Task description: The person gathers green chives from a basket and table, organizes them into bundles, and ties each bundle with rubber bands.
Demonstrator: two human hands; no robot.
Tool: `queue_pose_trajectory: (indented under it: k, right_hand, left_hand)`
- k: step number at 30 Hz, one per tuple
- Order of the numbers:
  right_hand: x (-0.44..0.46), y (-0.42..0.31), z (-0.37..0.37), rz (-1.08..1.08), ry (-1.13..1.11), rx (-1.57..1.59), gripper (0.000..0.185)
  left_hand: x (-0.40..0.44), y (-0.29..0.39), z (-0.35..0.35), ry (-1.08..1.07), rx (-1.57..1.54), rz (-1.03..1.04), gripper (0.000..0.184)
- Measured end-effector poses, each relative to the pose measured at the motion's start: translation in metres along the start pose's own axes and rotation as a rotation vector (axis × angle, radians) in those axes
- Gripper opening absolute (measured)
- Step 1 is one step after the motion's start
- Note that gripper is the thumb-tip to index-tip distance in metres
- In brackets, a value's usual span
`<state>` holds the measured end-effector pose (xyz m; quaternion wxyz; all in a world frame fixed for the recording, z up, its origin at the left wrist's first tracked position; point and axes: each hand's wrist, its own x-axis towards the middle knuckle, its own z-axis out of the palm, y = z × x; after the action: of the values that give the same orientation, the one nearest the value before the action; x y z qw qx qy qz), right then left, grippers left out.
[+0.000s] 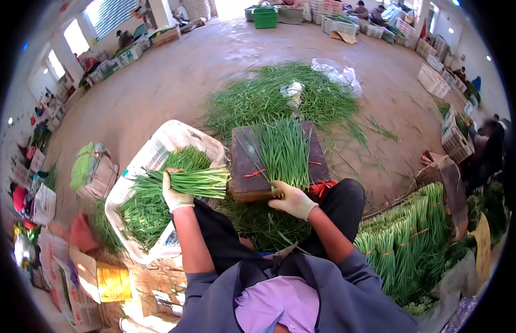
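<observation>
A broad heap of loose green stalks (241,102) spreads over the floor (152,94), with a white-wrapped object (294,91) hiding part of it. Tied green bundles (402,238) stand in rows at the right. A white crate (150,152) of loose greens sits at the left, and just beside it is the low, dark surface (244,147), mostly covered by a spread of long stalks (283,150). A thick bunch (208,182), pale ends pointing right, lies sideways above the crate, grasped by the pale-gloved left hand (178,194), fingers wrapped around it. The right hand (295,201), also gloved, is half curled at the near ends of the spread, covering some of them; I cannot tell whether it grips any. Near it is a clump of red strips (323,187). Two thin red ties (255,173) show on the surface, one to each side of the spread.
</observation>
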<state>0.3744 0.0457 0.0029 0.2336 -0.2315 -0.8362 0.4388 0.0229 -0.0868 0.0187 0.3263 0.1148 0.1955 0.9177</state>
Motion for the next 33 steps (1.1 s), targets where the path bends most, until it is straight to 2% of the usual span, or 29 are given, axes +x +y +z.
queue_pose_trajectory:
  k: [2,4,5,6,8,10,11,12,15,16,18,20,21,22,24,26,27,31,33]
  right_hand:
    - [0.016,-0.055,0.003,0.372,-0.044,0.626,0.077]
    - [0.035,-0.048,0.031,0.045,0.094,0.288,0.077]
    - [0.045,-0.05,0.043,0.067,0.053,0.42,0.073]
    - [0.049,-0.058,0.05,0.053,0.006,0.783,0.053]
    - [0.051,-0.054,0.036,0.129,-0.089,0.606,0.03]
    - [0.055,-0.041,0.026,0.208,0.283,0.772,0.015]
    - [0.058,-0.03,0.024,0.264,0.384,0.829,0.016]
    - [0.056,-0.038,0.015,0.295,0.314,0.804,0.022]
    - [0.055,-0.067,0.025,-0.026,0.223,0.638,0.035]
    - [0.059,-0.075,0.03,-0.006,0.205,0.766,0.029]
    - [0.061,-0.07,0.022,-0.098,0.227,0.408,0.02]
    - [0.061,-0.071,0.001,0.129,0.4,0.792,0.015]
    - [0.061,-0.064,-0.009,0.139,0.502,0.792,0.015]
    - [0.059,-0.055,-0.013,0.171,0.512,0.854,0.014]
    - [0.049,-0.043,-0.005,0.188,0.251,0.646,0.012]
    - [0.04,-0.048,0.022,-0.021,0.123,0.414,0.012]
    - [0.035,-0.073,0.027,0.098,0.071,0.571,0.014]
    - [0.048,-0.084,0.059,0.076,0.199,0.393,0.02]
    - [0.056,-0.087,0.063,0.021,0.289,0.144,0.027]
  left_hand:
    - [-0.009,-0.004,0.012,-0.023,0.049,-0.031,0.024]
    - [-0.013,-0.009,0.014,-0.02,0.067,-0.078,0.024]
    - [-0.015,-0.013,0.017,0.016,0.068,-0.087,0.024]
    - [-0.016,-0.016,0.019,0.05,0.066,-0.091,0.024]
    - [-0.013,-0.014,0.013,0.024,0.051,-0.083,0.024]
    - [-0.016,-0.007,0.006,0.004,0.079,-0.082,0.025]
    - [-0.016,-0.006,0.002,0.006,0.078,-0.078,0.026]
    - [-0.015,-0.007,0.0,0.009,0.077,-0.076,0.026]
    - [-0.018,-0.012,0.0,0.026,0.131,-0.097,0.028]
    - [-0.019,-0.016,0.003,0.021,0.132,-0.104,0.028]
    - [-0.021,-0.02,0.008,0.04,0.132,-0.12,0.029]
    - [-0.017,-0.014,-0.001,0.073,0.127,-0.1,0.028]
    - [-0.018,-0.01,-0.003,0.072,0.109,-0.103,0.028]
    - [-0.021,-0.007,-0.007,0.074,0.091,-0.107,0.028]
    - [-0.022,-0.005,-0.007,0.088,0.09,-0.088,0.025]
    - [-0.022,-0.011,0.001,0.175,-0.002,-0.04,0.021]
    - [-0.022,-0.014,0.002,0.156,-0.075,-0.06,0.018]
    - [-0.037,-0.027,0.026,0.121,-0.072,-0.033,0.016]
    - [-0.044,-0.03,0.037,0.124,-0.104,-0.034,0.011]
